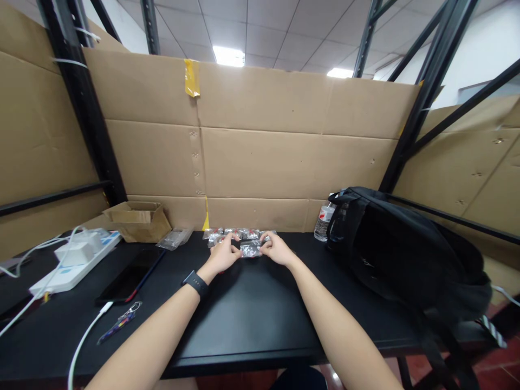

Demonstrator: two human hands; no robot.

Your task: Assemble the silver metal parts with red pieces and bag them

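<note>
Both arms reach forward to the back of the black table. Between my hands lies a small shiny clear plastic packet (251, 251) with dark contents I cannot make out. My left hand (223, 254), with a dark watch (195, 284) on its wrist, is closed at the packet's left edge, thumb and finger pinching. At the right edge my right hand (278, 249) pinches it in the same way. Behind them, similar packets (248, 234) lie in a row close to the cardboard wall, partly hidden by my fingers.
To the left are an open cardboard box (140, 225), a flat plastic bag (175, 239), a white power strip (77, 265), a black tablet-like device (130, 275), a keychain (119, 323) and a white cable (83, 341). A black backpack (406, 254) and a water bottle (323, 222) stand right.
</note>
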